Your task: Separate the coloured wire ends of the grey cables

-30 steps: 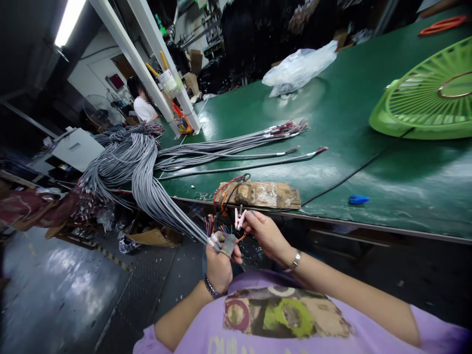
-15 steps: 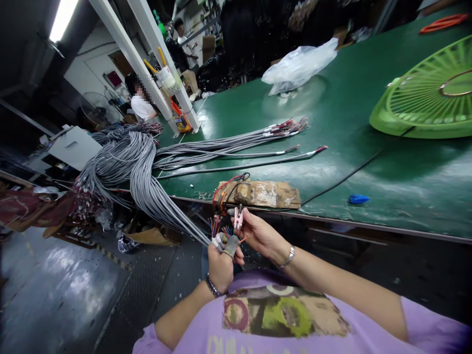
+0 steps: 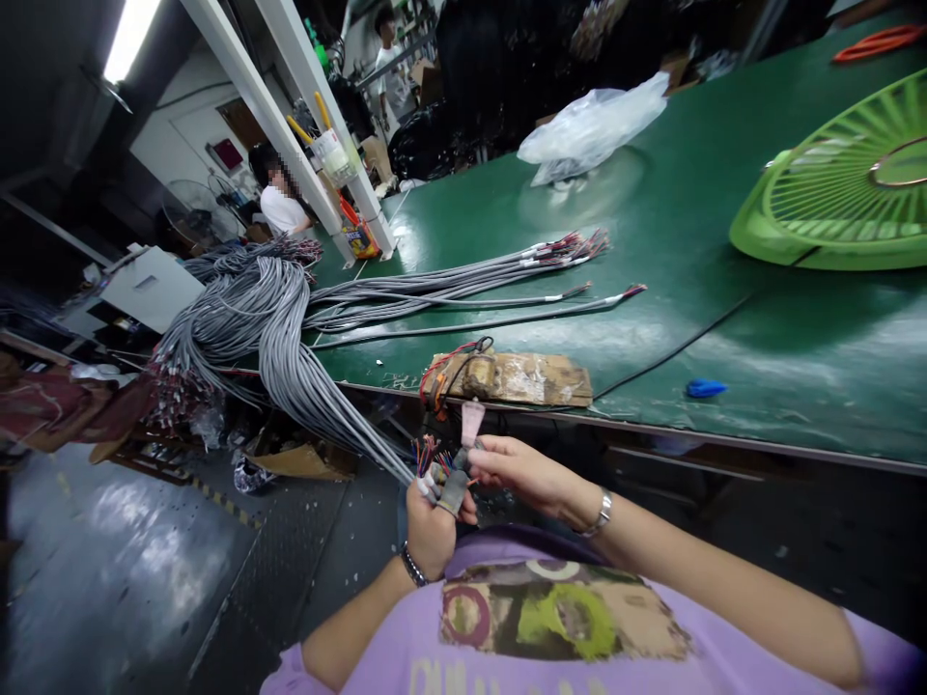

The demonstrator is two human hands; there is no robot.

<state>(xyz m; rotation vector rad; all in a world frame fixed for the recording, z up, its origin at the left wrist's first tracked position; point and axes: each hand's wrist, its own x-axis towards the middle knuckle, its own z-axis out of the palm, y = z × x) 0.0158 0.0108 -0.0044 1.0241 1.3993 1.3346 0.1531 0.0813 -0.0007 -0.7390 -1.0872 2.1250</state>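
My left hand (image 3: 432,524) is closed around the end of a grey cable (image 3: 348,425), whose thin coloured wires (image 3: 433,453) fan out above my fingers. The thumb wears a grey finger cover. My right hand (image 3: 522,475) pinches a small pink tool (image 3: 471,423) and reaches in against the coloured wire tips. Both hands hover just below the front edge of the green table (image 3: 652,241). The cable runs up and left into a thick grey cable bundle (image 3: 246,309).
A worn wooden block with red wires (image 3: 511,377) lies on the table edge above my hands. Finished grey cables (image 3: 470,285), a black cord (image 3: 673,352), a blue clip (image 3: 704,388), a green fan grille (image 3: 840,188) and a plastic bag (image 3: 590,130) lie beyond. Other people stand far left.
My right hand has dropped and moved in toward the left hand, bringing the pink tool down to the wire tips. The left hand has barely shifted.
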